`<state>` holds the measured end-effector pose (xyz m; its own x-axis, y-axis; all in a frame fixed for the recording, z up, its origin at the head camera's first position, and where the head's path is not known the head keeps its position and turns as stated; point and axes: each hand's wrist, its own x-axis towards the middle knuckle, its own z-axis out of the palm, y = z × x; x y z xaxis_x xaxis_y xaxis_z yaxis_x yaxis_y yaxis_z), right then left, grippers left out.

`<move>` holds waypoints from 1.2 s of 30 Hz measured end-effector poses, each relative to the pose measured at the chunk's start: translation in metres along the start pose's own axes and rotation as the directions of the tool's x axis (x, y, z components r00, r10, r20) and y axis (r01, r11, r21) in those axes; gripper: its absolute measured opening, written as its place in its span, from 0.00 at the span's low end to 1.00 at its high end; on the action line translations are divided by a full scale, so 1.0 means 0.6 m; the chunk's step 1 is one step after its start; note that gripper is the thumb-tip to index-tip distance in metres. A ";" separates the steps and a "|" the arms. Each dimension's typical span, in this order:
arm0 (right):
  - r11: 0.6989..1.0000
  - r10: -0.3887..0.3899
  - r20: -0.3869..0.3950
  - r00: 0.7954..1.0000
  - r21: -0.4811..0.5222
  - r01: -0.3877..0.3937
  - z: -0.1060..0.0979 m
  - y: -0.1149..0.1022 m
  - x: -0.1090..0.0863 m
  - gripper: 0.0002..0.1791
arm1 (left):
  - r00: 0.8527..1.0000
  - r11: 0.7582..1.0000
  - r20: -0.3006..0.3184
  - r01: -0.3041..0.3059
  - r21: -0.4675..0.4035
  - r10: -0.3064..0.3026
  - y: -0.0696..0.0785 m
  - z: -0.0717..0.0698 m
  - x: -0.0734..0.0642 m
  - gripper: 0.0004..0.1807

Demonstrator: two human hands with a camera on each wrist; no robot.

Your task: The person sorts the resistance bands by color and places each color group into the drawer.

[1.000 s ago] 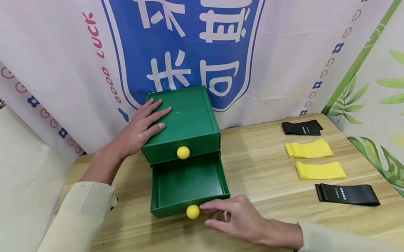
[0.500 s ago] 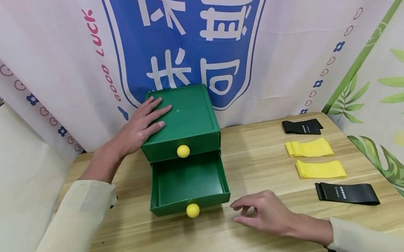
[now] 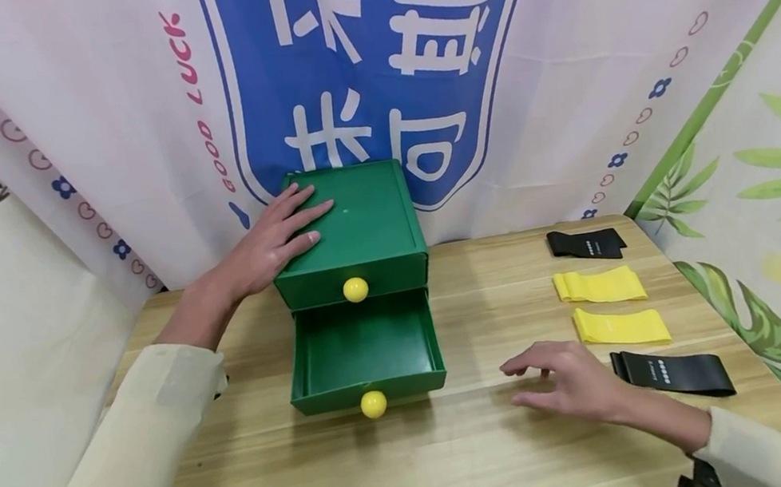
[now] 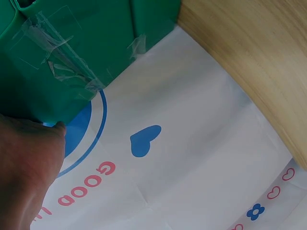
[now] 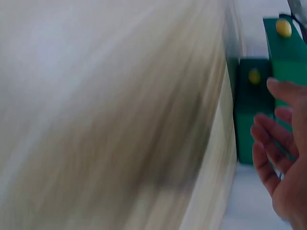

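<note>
A green two-drawer box (image 3: 373, 213) stands against the curtain, its upper drawer closed. The lower drawer (image 3: 366, 351) is pulled out and has nothing in it; a yellow ball knob (image 3: 373, 404) sits on its front. My left hand (image 3: 268, 245) rests on the box's top with fingers spread. Over the table, right of the drawer, my right hand (image 3: 576, 383) holds nothing, its fingers loosely bent and apart from the thumb. Close beyond it lies a black flat band (image 3: 676, 374), partly behind the hand. The right wrist view is blurred, with the hand (image 5: 283, 139) at its edge.
Two yellow bands (image 3: 599, 286) and another black band (image 3: 586, 245) lie in a column along the table's right side. The wooden table (image 3: 301, 478) meets a printed curtain (image 3: 530, 139) at the back. Clear tape (image 4: 62, 52) sticks to the box's side.
My right hand has left the lower drawer's knob and moved right across the table, its fingers spreading a little. The left hand stays on the box, and the drawer remains pulled out.
</note>
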<state>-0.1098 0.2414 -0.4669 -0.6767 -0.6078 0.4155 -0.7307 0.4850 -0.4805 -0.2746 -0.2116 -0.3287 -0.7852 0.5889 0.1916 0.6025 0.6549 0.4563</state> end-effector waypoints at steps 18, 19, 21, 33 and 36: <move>0.998 0.019 0.141 0.990 -0.054 -0.011 -0.101 0.088 -0.062 0.25 | 1.000 1.000 -0.005 -0.006 -0.009 0.006 0.000 -0.002 0.006 0.30; 0.998 0.023 0.141 0.990 -0.066 -0.014 -0.105 0.092 -0.066 0.26 | 1.000 1.000 -0.006 -0.006 -0.010 0.006 0.000 -0.001 0.006 0.30; 0.995 0.034 0.137 0.990 -0.094 -0.022 -0.114 0.097 -0.075 0.26 | 1.000 1.000 -0.006 -0.003 -0.011 0.003 0.000 -0.001 0.005 0.30; 0.963 0.136 0.117 0.984 -0.247 -0.104 -0.154 0.117 -0.111 0.28 | 1.000 1.000 -0.005 0.004 -0.009 -0.004 0.000 -0.004 0.001 0.30; 0.952 0.155 0.122 0.980 -0.283 -0.116 -0.163 0.120 -0.117 0.28 | 1.000 1.000 -0.008 0.004 -0.009 -0.004 0.000 -0.004 0.001 0.30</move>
<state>-0.1238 0.3806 -0.4555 -0.7658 -0.5971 0.2388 -0.6431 0.7101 -0.2866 -0.2753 -0.2125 -0.3268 -0.7889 0.5824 0.1961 0.5977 0.6532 0.4648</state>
